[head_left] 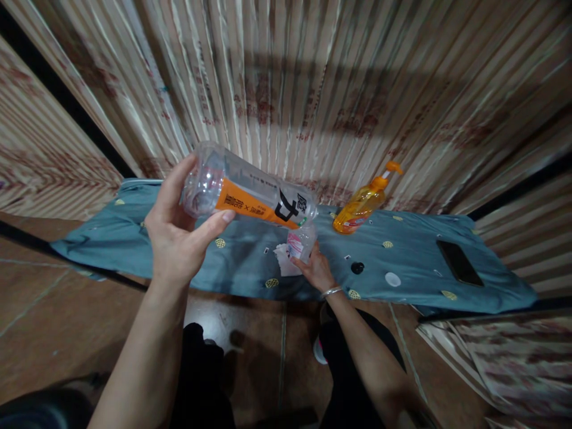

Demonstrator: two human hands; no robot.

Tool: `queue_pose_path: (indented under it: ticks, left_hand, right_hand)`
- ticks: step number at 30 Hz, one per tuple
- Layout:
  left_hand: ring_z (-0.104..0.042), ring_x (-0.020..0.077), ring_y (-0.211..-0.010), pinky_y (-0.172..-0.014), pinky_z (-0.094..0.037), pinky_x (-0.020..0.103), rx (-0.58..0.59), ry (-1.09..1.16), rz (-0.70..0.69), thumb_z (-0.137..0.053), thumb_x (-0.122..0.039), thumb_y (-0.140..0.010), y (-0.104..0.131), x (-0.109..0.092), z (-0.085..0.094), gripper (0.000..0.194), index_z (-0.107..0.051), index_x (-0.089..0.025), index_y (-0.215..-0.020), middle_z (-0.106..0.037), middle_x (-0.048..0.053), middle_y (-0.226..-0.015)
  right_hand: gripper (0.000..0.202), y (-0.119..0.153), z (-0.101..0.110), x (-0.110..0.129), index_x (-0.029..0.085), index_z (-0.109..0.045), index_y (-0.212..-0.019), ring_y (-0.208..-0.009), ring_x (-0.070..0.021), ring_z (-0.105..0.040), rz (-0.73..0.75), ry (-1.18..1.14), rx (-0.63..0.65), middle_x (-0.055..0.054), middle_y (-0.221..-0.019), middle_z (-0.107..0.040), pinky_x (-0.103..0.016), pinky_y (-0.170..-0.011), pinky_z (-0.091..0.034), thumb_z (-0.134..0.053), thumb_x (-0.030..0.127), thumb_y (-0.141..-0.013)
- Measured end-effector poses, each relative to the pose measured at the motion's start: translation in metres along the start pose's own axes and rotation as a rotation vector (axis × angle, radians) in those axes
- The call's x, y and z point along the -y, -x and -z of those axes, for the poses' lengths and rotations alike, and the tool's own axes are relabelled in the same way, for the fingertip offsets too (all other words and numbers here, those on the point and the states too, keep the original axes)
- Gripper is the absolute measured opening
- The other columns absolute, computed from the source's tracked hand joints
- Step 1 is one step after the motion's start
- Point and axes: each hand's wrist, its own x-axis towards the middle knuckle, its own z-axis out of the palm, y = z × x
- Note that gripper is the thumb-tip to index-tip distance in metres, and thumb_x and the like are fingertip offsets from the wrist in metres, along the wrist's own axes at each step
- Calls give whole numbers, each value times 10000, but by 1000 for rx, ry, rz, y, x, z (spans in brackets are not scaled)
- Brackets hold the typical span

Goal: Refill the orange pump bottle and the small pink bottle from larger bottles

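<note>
My left hand (176, 226) grips the base end of a large clear plastic bottle (250, 187) with an orange and black label. The bottle is tilted almost level, its neck end pointing right and down. Below that end, my right hand (315, 265) is closed round a small clear bottle (301, 243) with a pink and white label. The large bottle's mouth overlaps the top of the small one; whether they touch I cannot tell. Under the small bottle lies a piece of white tissue (286, 260). Any liquid passing between them is not visible.
An orange pump bottle (360, 205) stands behind and to the right. On the teal cloth (241, 271) lie a black cap (357, 267), a white round lid (392, 279) and a dark phone (459, 262). Pleated curtains (290, 89) hang right behind the narrow table.
</note>
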Motion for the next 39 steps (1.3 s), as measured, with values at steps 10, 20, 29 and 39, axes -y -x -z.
queue_pose_path:
  ticks: [10,20,29,39]
  left_hand:
    - [-726,409,-1501,-1330,-531,665,81,-36,24,-1122,-587,-626,1,-3,8,966,-792,-377,-1509,-807,50,-1534]
    - [-747,363,-1466,-1275,-594,586,50,-83,-61,-1081,-609,-702,2,5,4,943,-756,-372,-1555,-797,42,-1539]
    - [-765,344,-1389,-1192,-643,585,73,-48,-99,-1059,-704,-694,1,16,6,1050,-677,-364,-1611,-766,72,-1499]
    - [-672,362,-1460,-1241,-591,582,-62,-10,18,-1097,-656,-573,7,18,3,1056,-691,-391,-1511,-685,47,-1521]
  right_hand:
    - [786,-1,-2,-6,156,-514,-1601,-1202,-433,-847,45,-31,-20,-206,-1324,-852,-550,-1042,-681,-836,413,-932]
    - [757,0,2,-2,169,-534,-1577,-1208,-419,-842,33,-33,1,-188,-1311,-851,-519,-1037,-679,-837,425,-932]
    - [744,-2,1,-2,176,-559,-1574,-1093,-384,-853,66,-79,6,-149,-1216,-861,-517,-1002,-682,-830,402,-919]
    - [731,0,3,4,190,-541,-1600,-1184,-387,-852,35,-3,28,-166,-1295,-864,-478,-1027,-673,-823,403,-960]
